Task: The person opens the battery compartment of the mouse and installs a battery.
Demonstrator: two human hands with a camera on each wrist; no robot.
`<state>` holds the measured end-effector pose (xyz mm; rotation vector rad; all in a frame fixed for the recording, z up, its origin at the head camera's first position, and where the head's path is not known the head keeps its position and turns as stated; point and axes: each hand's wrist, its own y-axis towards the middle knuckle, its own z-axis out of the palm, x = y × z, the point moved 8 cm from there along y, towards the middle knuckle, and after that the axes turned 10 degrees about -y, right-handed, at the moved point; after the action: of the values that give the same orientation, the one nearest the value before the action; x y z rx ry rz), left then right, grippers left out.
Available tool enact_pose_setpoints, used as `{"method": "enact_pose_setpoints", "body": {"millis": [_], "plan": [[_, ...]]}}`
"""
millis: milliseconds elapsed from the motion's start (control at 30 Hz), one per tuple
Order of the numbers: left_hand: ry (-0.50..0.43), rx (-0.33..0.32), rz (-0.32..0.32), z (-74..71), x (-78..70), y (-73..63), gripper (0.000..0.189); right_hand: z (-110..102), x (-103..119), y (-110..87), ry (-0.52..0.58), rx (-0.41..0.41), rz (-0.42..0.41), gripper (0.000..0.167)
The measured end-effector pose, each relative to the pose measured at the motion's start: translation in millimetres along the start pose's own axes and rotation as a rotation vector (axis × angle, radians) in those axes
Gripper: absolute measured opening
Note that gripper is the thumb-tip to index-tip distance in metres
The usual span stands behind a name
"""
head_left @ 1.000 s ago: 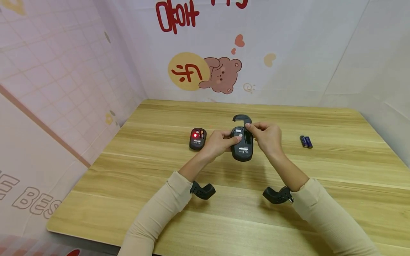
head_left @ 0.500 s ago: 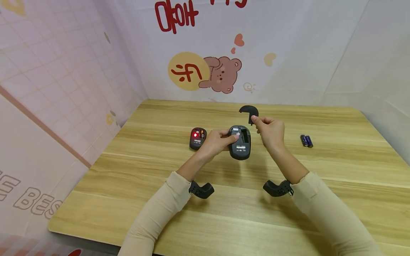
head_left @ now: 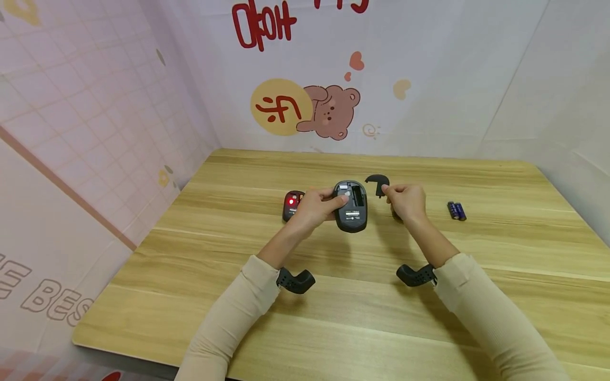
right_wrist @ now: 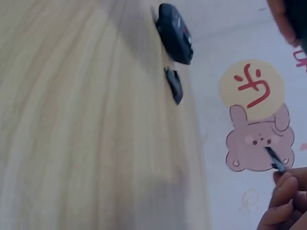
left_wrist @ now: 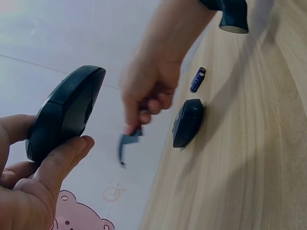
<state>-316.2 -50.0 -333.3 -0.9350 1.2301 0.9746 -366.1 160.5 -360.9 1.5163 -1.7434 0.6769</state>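
Note:
My left hand (head_left: 312, 209) holds a black computer mouse (head_left: 351, 219) underside up, thumb on its base, above the table. Its battery slot (head_left: 357, 196) is uncovered and looks dark. To the right, my right hand (head_left: 409, 203) pinches the curved black battery cover (head_left: 379, 181) by its narrow end, apart from the mouse. In the left wrist view the cover (left_wrist: 124, 143) hangs from the fingertips. A second mouse (head_left: 290, 207), underside up with a red light lit, lies partly behind my left hand.
Two blue batteries (head_left: 456, 210) lie on the table (head_left: 333, 317) at the right. Another dark mouse (left_wrist: 189, 122) sits near them, mostly hidden by my right hand in the head view. A small dark cover-like piece (right_wrist: 173, 86) lies beside the lit mouse (right_wrist: 175, 36).
The cover has come off the held mouse; my right hand has carried it up, then right and lower. My left hand has moved the mouse slightly left and up.

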Motion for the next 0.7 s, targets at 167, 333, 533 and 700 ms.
{"method": "enact_pose_setpoints", "body": {"millis": [167, 333, 533, 700], "plan": [[-0.019, -0.007, 0.002, -3.2, -1.9, -0.7, 0.043, 12.0, -9.7, 2.8, -0.145, 0.108, 0.009, 0.034], [-0.028, -0.010, 0.008, -4.4, -3.2, -1.0, 0.042, 20.1, -12.1, 1.7, -0.308, 0.160, -0.029, 0.034], [-0.040, -0.001, 0.013, -3.4, -4.2, -1.4, 0.039, 25.9, -14.9, 0.2, -0.407, 0.184, -0.057, 0.039], [-0.051, 0.013, 0.022, -2.4, -4.1, -0.5, 0.037, 29.8, -15.8, 1.0, -0.469, 0.205, -0.082, 0.039]]}}
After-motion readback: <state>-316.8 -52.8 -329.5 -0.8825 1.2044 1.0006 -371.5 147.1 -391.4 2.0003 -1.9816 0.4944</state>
